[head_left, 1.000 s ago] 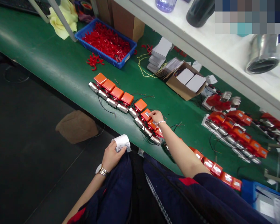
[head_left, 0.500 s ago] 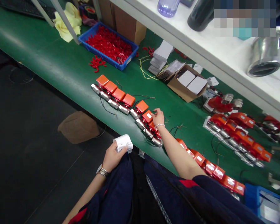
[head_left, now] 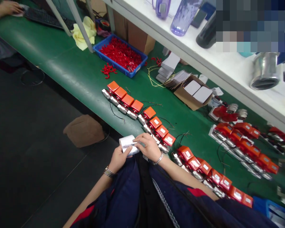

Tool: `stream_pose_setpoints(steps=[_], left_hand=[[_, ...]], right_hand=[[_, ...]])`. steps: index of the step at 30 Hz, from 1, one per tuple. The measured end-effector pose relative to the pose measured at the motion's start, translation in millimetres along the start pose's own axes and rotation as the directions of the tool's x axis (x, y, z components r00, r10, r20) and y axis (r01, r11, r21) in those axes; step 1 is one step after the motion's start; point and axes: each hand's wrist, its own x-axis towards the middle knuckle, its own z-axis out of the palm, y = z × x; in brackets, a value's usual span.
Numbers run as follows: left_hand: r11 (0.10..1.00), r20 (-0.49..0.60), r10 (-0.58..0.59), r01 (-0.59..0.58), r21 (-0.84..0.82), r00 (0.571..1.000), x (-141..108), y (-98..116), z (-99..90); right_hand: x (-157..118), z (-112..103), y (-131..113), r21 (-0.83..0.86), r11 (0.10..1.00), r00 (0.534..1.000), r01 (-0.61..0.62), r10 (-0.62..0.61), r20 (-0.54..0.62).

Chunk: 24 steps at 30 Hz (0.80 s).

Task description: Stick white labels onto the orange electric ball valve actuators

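Observation:
My left hand (head_left: 119, 159) holds a white roll of labels (head_left: 125, 141) in front of my body, at the bench's front edge. At the roll's right side, my right hand (head_left: 148, 146) has its fingers pinched together against the label strip. Beyond my hands, a row of red-orange boxes on metal valve bodies (head_left: 137, 106) runs diagonally over the green bench. Several of the boxes nearer to me, such as one red box (head_left: 169, 139), carry small white labels; the farther ones show plain tops. A second labelled row (head_left: 204, 167) extends to the right beside my right forearm.
A blue tray (head_left: 132, 74) of red clips stands at the back, with loose red clips (head_left: 107, 70) beside it. An open carton (head_left: 187, 98) sits under the white shelf (head_left: 230, 68). Another person's hand (head_left: 11, 8) is at the far left near a keyboard (head_left: 43, 20).
My right hand has moved from a red box on the bench back to the label roll in my left hand. The view has shifted slightly, and another person's hand now shows at upper left.

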Motion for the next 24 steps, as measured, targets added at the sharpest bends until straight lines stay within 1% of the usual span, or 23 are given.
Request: stream_pose_setpoints(steps=[4, 8, 11, 14, 16, 19, 22, 24], left_hand=[[1.000, 0.008, 0.014, -0.014, 0.010, 1.000, -3.9, 5.6, -9.7], [0.997, 0.005, 0.042, -0.042, 0.062, 0.999, -9.1, 12.3, -16.1], [0.986, -0.029, 0.086, -0.081, 0.149, 0.996, -11.8, 16.2, -16.9], [0.950, -0.050, 0.165, -0.145, 0.277, 0.985, -11.7, 20.3, -15.2], [0.921, -0.043, 0.209, -0.182, 0.345, 0.977, -9.5, 24.3, -12.7], [0.898, -0.020, 0.230, -0.204, 0.390, 0.973, -3.7, 32.2, -5.0], [0.898, 0.001, 0.224, -0.207, 0.388, 0.975, 4.0, 40.4, 8.7], [0.920, 0.020, 0.181, -0.177, 0.350, 0.983, 10.1, 43.9, 20.6]], right_hand=[[3.1, 11.7, -8.0, -0.074, 0.997, 1.000, -0.028, 0.027, -0.013], [6.6, 15.8, -18.5, -0.113, 0.993, 0.999, -0.033, 0.036, 0.024], [8.8, 16.0, -22.7, -0.117, 0.993, 0.998, -0.037, 0.043, 0.053], [10.3, 13.7, -20.8, -0.100, 0.993, 0.995, -0.058, 0.066, 0.074], [10.7, 10.6, -16.2, -0.078, 0.993, 0.993, -0.085, 0.091, 0.081], [10.4, 3.2, -6.3, -0.038, 0.989, 0.988, -0.140, 0.142, 0.065], [9.8, -8.2, 1.2, -0.021, 0.983, 0.983, -0.182, 0.182, 0.026], [9.6, -17.6, 2.8, -0.024, 0.979, 0.979, -0.204, 0.204, -0.018]])
